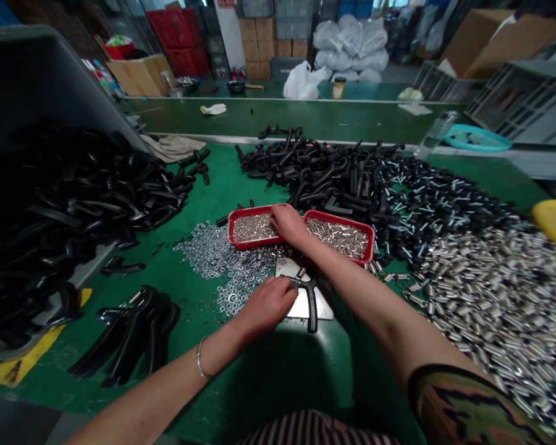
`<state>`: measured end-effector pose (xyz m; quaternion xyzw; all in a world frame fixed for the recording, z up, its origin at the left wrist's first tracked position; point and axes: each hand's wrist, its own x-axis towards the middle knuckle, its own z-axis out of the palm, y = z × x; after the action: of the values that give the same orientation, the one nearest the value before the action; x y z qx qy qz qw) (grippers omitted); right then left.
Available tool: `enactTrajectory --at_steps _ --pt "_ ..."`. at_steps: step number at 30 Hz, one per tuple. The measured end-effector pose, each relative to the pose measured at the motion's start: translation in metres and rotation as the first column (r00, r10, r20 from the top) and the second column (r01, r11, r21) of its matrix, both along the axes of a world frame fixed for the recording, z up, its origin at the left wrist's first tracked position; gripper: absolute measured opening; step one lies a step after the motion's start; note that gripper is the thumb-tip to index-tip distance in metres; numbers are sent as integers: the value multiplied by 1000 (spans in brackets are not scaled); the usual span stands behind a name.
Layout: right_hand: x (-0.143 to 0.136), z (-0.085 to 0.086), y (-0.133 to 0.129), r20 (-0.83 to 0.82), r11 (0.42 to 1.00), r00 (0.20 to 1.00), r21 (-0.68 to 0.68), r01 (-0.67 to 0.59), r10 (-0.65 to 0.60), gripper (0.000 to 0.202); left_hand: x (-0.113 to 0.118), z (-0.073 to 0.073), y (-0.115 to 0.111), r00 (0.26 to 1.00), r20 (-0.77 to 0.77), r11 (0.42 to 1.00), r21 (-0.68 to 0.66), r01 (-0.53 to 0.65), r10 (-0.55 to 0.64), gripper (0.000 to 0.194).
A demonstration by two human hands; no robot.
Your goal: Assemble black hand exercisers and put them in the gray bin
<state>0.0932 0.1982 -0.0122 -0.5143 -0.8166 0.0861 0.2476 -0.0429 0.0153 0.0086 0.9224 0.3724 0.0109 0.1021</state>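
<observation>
My left hand [269, 304] is closed on a black plastic handle [312, 306], whose leg points down over a bright metal plate [325, 309]. A small metal cylinder [301, 272] shows at the handle's top. My right hand [288, 224] reaches into the right end of a red tray [230, 230] of tiny metal pieces; its fingers are bent down together, and what they pinch is hidden. Just to the right, a second red tray [372, 238] holds longer silvery pins [340, 238]. Loose metal washers [234, 296] lie left of the plate.
Black handles [324, 170] are heaped behind the trays, and more fill a tilted grey bin [50, 46] at left. Several handles with metal fittings [139, 327] lie front left. Black parts with screws [435, 191] and metal cylinders [491, 290] pile up at right.
</observation>
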Motion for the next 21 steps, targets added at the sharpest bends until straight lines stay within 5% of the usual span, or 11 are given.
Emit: enactTrajectory --at_steps 7,12,17,21 --pt "4 15 -5 -174 999 984 33 -27 32 9 1 5 4 998 60 994 -106 35 -29 29" --pt "20 29 -62 -557 1000 831 -18 7 -16 8 -1 1 10 954 278 988 -138 -74 110 31" --pt "46 7 -138 -696 963 693 -270 -8 -189 12 6 -8 7 953 277 992 -60 -113 125 29" --pt "53 -15 -155 -738 936 619 -351 -13 -268 13 16 -11 0 989 123 992 76 -96 86 30"
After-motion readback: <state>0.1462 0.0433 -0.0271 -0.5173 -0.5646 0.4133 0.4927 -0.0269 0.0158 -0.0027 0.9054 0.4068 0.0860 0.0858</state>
